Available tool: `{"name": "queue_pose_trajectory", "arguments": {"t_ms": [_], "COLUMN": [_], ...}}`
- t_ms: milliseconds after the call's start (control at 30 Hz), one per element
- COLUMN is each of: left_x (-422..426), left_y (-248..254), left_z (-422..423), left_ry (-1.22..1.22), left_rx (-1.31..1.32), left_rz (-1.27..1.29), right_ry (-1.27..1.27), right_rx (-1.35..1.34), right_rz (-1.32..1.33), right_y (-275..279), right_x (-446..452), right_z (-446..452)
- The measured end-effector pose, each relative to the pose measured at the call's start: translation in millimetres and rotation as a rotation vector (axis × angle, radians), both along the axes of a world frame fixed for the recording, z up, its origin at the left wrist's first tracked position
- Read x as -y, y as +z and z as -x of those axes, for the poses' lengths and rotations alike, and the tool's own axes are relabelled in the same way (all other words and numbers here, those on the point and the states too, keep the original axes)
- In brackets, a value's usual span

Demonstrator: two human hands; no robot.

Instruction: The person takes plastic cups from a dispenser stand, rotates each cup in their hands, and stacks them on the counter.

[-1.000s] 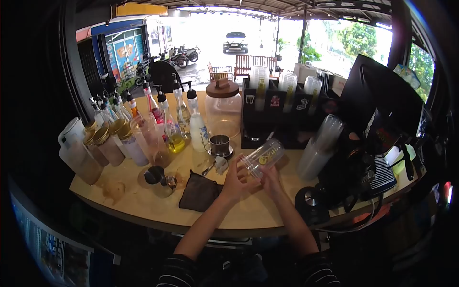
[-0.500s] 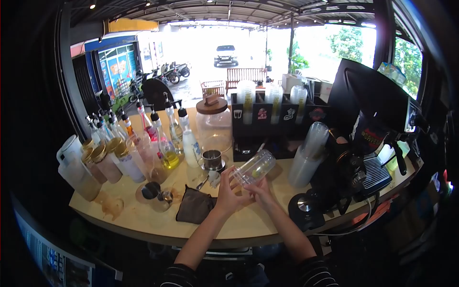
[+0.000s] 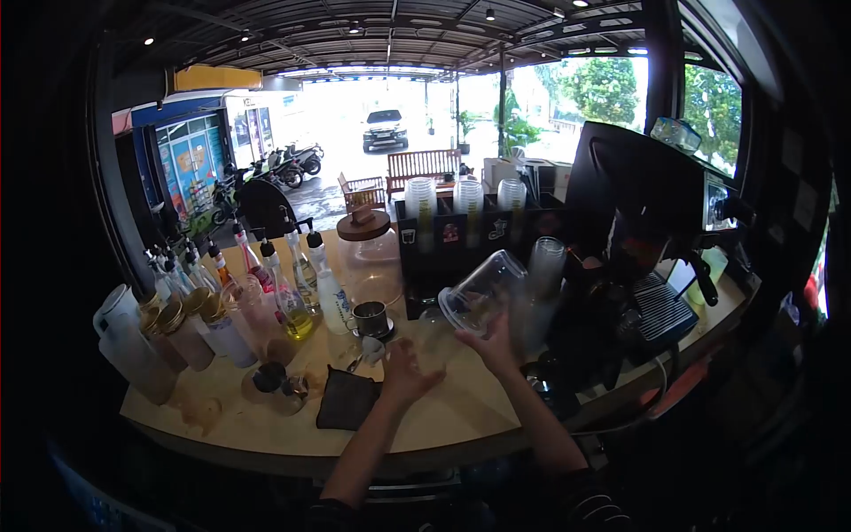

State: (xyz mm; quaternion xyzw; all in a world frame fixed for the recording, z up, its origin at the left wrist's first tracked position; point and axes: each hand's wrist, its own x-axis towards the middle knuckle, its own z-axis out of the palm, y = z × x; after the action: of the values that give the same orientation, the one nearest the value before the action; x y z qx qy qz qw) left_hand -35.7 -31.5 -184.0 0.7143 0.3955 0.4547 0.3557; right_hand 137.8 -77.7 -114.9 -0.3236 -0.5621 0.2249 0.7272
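Observation:
My right hand [image 3: 493,349] grips a clear plastic cup [image 3: 487,288], raised over the counter and tilted, its rim toward the lower left. The cup is a little blurred. My left hand [image 3: 409,377] holds nothing; its fingers and thumb are apart. It is beside a dark folded cloth [image 3: 347,399]. Just beyond its fingers are a small white item [image 3: 373,349] and a metal drip filter [image 3: 370,319] on a saucer-like base. Behind the held cup stands a stack of clear cups [image 3: 542,279].
Pump bottles [image 3: 332,297] and gold-lidded jars [image 3: 177,332] crowd the left. A wooden-lidded glass jar [image 3: 370,266] stands at the back, beside a black cup organizer [image 3: 454,235]. A coffee machine [image 3: 656,310] fills the right. A small metal vessel [image 3: 294,387] lies near the cloth.
My left hand has let go of the clear cup and moved down and left. My right hand has lifted the cup slightly. The whole view has shifted, with the head turned right and up.

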Motion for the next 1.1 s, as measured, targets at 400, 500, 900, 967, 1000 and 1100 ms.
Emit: {"name": "queue_pose_trajectory", "arguments": {"t_ms": [400, 500, 900, 967, 1000, 1100], "left_x": [-4.7, 18.7, 39.2, 37.3, 42.9, 54.1], "left_y": [28.4, 80.2, 88.9, 78.9, 81.5, 84.6], "left_z": [6.8, 9.1, 86.3, 93.0, 95.9, 106.2], "left_ry": [0.092, -0.199, -0.352, -0.315, -0.307, -0.316], "left_rx": [0.159, 0.595, 0.603, 0.535, 0.530, 0.546], "left_rz": [-0.389, -0.188, -0.153, -0.192, -0.192, -0.069], "right_ry": [0.678, 0.841, 0.322, 0.383, 0.428, 0.498], "right_rx": [-0.204, -0.197, 0.150, 0.098, 0.047, -0.005], "right_rz": [0.234, 0.321, 0.234, 0.270, 0.303, 0.332], "right_y": [11.1, 8.4, 9.0, 19.9, 23.8, 23.7], "right_x": [50.0, 51.6, 44.9, 53.6, 56.7, 52.4], "right_z": [-24.6, -21.0, 44.3, 67.1, 73.9, 80.1]}}
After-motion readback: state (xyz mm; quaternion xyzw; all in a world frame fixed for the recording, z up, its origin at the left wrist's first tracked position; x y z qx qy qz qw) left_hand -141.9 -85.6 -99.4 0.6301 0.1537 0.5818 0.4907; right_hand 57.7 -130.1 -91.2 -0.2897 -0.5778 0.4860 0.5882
